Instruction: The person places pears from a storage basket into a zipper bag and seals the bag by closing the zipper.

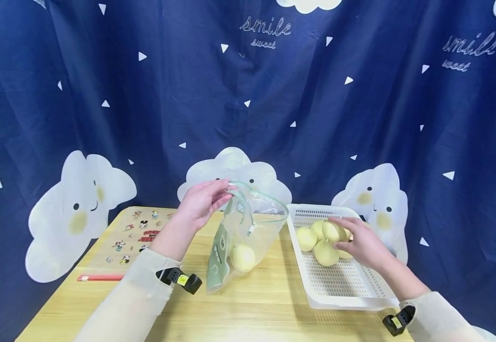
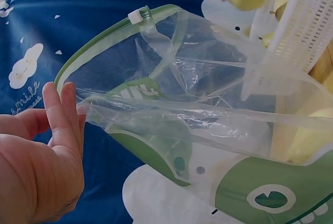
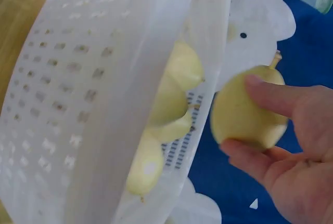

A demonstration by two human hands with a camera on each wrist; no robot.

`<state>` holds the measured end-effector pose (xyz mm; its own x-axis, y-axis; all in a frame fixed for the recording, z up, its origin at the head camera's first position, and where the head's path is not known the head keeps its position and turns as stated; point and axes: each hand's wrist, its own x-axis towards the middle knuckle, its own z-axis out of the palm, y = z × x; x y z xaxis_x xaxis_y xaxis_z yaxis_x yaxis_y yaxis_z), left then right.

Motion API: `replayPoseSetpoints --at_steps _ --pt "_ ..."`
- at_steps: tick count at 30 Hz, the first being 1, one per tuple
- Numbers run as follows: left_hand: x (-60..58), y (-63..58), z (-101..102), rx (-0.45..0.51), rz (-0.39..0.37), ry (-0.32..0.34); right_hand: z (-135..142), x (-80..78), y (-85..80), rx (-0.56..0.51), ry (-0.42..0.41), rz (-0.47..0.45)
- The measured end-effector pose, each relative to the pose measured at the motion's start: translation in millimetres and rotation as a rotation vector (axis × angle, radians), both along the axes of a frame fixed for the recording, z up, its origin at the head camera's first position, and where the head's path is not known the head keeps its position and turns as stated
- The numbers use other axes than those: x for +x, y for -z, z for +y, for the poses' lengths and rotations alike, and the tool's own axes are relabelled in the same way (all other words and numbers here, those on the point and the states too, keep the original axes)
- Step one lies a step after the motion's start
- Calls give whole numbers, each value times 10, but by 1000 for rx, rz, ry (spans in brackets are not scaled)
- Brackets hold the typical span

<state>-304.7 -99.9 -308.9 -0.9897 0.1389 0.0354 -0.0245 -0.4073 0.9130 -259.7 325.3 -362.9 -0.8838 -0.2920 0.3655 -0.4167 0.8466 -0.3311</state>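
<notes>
Nearest the head view I note two pale sleeves (image 1: pixel 132 294), cut off by the lower edge, each with a black camera (image 1: pixel 181 280) at the cuff.

Left grip (image 1: pixel 198 204): drawn together at the tips, thumb and fingers pinching the rim of the bag (image 1: pixel 219 256). In the left wrist view the fingers hide the thumb's tip.

Right grip (image 1: pixel 365 244): spread to the girth of one fruit, thumb and fingers pinching the sides of the held pear (image 3: pixel 250 109), stem free. In the head view it overlaps the loose pears (image 1: pixel 326 253) in the basket (image 1: pixel 350 302); I cannot give their exact count.

The bag is upright over the desk (image 1: pixel 248 323), mouth parted, with one bagged pear (image 1: pixel 242 258) low inside. The basket, white and slotted, lies to its right; in the right wrist view its wall masks part of the contents.

At left, the forearm covers part of a cartoon-printed pouch (image 1: pixel 111 259).

Farthest: a blue curtain (image 1: pixel 230 104), its clouds partly hidden by desk and basket.
</notes>
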Motion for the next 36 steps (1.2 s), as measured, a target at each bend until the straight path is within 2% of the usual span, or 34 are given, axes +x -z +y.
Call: replayPoseSetpoints --at_steps 7,14,22,27,36 --pt "1 3 -27 7 0 13 -240 -8 -181 -175 16 63" --pt "10 1 -42 -2 5 20 -522 -34 -296 -320 -28 148" --pt "-2 7 -51 -1 5 21 -846 3 -425 -384 -128 269" --pt "-2 0 -52 -11 0 12 -1036 19 -517 -393 -171 280" --pt "13 -6 -47 -38 -13 2 -1305 28 -615 -417 -182 254"
